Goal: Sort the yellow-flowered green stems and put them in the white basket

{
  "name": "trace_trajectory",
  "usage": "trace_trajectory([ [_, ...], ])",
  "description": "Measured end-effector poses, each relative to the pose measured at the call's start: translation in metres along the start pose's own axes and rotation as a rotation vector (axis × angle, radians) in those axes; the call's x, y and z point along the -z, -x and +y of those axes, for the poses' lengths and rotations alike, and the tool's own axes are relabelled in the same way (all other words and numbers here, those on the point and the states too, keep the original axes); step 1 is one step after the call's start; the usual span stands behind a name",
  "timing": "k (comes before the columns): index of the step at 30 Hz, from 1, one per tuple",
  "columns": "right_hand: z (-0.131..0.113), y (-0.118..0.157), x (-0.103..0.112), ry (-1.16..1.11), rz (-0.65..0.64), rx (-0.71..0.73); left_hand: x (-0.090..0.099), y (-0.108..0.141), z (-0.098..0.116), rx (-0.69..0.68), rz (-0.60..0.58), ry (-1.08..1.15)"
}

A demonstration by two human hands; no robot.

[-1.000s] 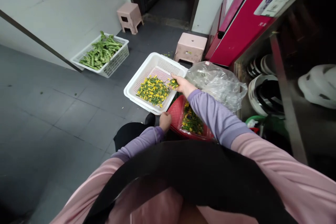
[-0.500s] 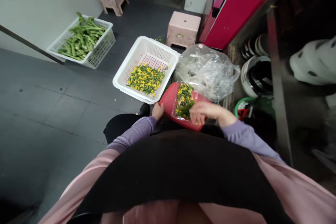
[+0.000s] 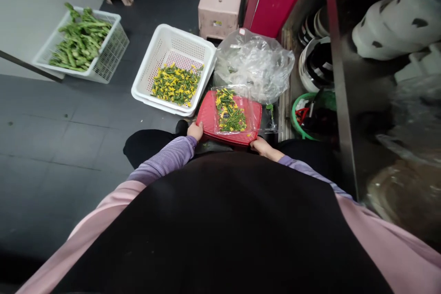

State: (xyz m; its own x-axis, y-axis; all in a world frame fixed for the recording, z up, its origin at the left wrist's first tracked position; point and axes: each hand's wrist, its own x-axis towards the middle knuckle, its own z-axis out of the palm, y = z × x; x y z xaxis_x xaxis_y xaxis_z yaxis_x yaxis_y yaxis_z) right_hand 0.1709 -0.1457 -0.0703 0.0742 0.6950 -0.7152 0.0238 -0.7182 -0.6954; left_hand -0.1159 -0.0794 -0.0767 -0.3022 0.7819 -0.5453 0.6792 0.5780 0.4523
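Observation:
My left hand (image 3: pixel 196 131) is closed on the left edge of a red plastic tray (image 3: pixel 206 110), its fingers partly hidden below the rim. At the tray's near right corner, my right hand (image 3: pixel 263 146) grips the edge as well. On the tray lies a clear plastic box (image 3: pixel 245 97) with yellow-flowered green stems (image 3: pixel 229 117) in it. Just beyond the tray's left side stands a white perforated basket (image 3: pixel 144 71), with more cut flowering stems (image 3: pixel 177 83) on its bottom.
A bulging clear plastic bag (image 3: pixel 257 64) sits behind the tray. Thick green stalks (image 3: pixel 81 41) fill a white crate (image 3: pixel 112 55) at the left. A pink stool (image 3: pixel 219 11) stands at the back. On the right are a green tub (image 3: pixel 296 121) and a metal shelf edge (image 3: pixel 339 73).
My right hand has left the flowering stems in the box and taken hold of the tray's near right corner. My left hand stays on the tray's left edge. The view has shifted.

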Motion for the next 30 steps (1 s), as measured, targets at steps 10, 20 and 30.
trace_trajectory([
  [10,-0.001,0.053,0.014,0.474,0.072,-0.113,-0.011,0.045,-0.048,0.117,-0.036,0.136],
  [20,-0.078,0.065,-0.038,1.32,0.139,0.524,0.012,0.032,0.007,-0.403,0.28,0.183],
  [30,-0.089,0.063,-0.041,1.752,-0.084,0.733,-0.006,0.047,0.008,-0.537,0.004,-0.098],
])
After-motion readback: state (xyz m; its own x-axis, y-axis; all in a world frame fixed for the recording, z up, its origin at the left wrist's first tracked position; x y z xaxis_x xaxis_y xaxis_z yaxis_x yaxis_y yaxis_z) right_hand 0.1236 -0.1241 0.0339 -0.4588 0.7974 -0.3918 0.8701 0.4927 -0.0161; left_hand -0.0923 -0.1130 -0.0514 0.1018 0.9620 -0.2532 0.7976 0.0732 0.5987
